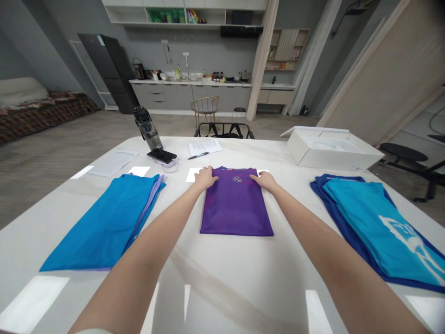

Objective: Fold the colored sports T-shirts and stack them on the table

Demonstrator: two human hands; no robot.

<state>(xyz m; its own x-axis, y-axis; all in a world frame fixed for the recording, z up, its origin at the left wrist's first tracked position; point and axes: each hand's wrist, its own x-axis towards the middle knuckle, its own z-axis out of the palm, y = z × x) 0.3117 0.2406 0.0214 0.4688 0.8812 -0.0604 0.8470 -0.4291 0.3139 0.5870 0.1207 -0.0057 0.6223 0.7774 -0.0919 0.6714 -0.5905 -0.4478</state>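
Observation:
A purple T-shirt (237,204), folded into a neat rectangle, lies flat on the white table in front of me. A small pale emblem shows near its neckline. My left hand (206,177) grips its far left corner, thumb on top of the cloth. At the far right corner my right hand (265,180) holds the edge the same way, its thumb over the fabric. Both sets of fingertips are partly hidden at the shirt's sides.
Left of my arms lies a stack of folded blue and lilac shirts (107,218); on the right, a stack of folded blue shirts (375,222). Farther back are a phone (162,156), a bottle (149,130), a pen (198,156), printed paper (208,147) and a white box (330,155).

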